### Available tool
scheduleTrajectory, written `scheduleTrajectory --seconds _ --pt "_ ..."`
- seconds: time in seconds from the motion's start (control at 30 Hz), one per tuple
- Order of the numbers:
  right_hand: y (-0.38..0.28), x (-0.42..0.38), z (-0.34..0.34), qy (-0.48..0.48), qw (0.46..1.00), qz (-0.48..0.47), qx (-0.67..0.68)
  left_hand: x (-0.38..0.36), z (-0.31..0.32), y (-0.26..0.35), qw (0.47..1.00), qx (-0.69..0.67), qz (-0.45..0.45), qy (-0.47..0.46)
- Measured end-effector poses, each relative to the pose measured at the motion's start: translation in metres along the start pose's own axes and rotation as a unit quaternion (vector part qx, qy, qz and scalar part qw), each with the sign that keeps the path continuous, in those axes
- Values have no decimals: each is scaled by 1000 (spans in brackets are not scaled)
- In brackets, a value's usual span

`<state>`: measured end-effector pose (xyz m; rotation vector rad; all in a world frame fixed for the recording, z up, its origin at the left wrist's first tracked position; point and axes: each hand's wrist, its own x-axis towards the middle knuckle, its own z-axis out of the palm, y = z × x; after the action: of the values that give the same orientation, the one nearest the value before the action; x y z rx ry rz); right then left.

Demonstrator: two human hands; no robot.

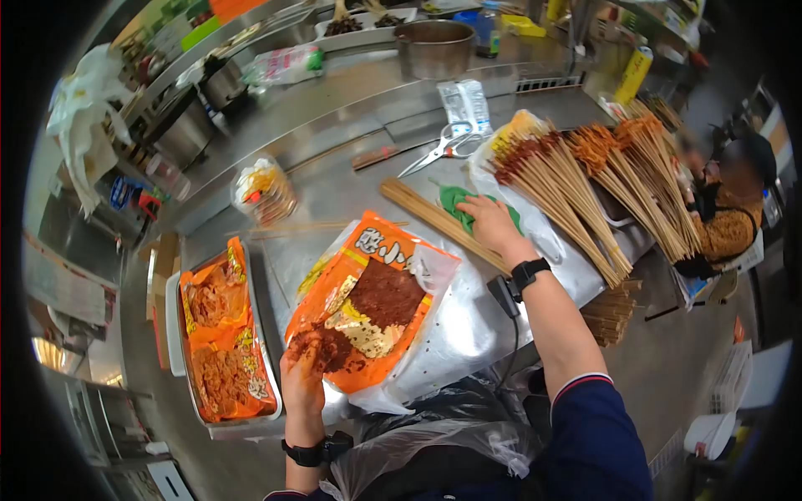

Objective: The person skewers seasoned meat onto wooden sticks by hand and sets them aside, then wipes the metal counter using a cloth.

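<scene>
My left hand (pixel 304 367) is at the lower left edge of an open orange packet (pixel 361 235). Its curled fingers are coated in red-brown seasoning (pixel 387 294), and what they hold cannot be made out. The seasoning lies in a heap on the packet, beside crumpled gold lining. Farther right, my right hand (pixel 489 224) presses down on a crumpled green cloth (pixel 455 197), fingers gripping it. Just left of the cloth lies a bundle of bare wooden sticks (pixel 434 219).
A metal tray (pixel 178 334) with orange packets of reddish food stands at left. Coated skewers (pixel 576 209) lie in bunches on the right. Scissors (pixel 443 150), a clear plastic tub (pixel 265 196) and a metal pot (pixel 434 50) are farther back. Another person (pixel 735 204) is at far right.
</scene>
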<state>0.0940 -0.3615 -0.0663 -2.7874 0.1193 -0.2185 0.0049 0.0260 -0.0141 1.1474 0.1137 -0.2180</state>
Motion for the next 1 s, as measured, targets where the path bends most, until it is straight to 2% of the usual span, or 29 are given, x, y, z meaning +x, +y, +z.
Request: scheduleTrajectory --seconds 0.1,0.2,0.37,0.4,0.43,0.5,0.63,0.77,1.0 --pt "26 -30 -21 -23 1000 -8 20 1 10 -2 1000 -6 1 -19" --pt "39 -73 -48 -26 999 -21 -22 -4 19 0 1000 -5 8 -27" --pt "67 -123 -60 25 996 37 -73 -9 23 -4 999 12 8 -37" --pt "69 -129 -60 67 993 25 -99 -10 28 -4 999 10 7 -39" --pt "70 -136 -60 67 992 27 -102 -12 34 -4 999 6 15 -34" --pt "66 -147 -63 97 988 76 -96 -14 38 -7 999 2 20 -34" --pt "67 -168 -59 165 976 79 -119 -16 43 -5 998 6 23 -63" --pt "47 -189 -65 161 973 125 -111 -11 46 -6 999 -11 18 -49" --pt "37 -208 -71 146 973 140 -111 -2 43 -11 998 -33 13 -60"
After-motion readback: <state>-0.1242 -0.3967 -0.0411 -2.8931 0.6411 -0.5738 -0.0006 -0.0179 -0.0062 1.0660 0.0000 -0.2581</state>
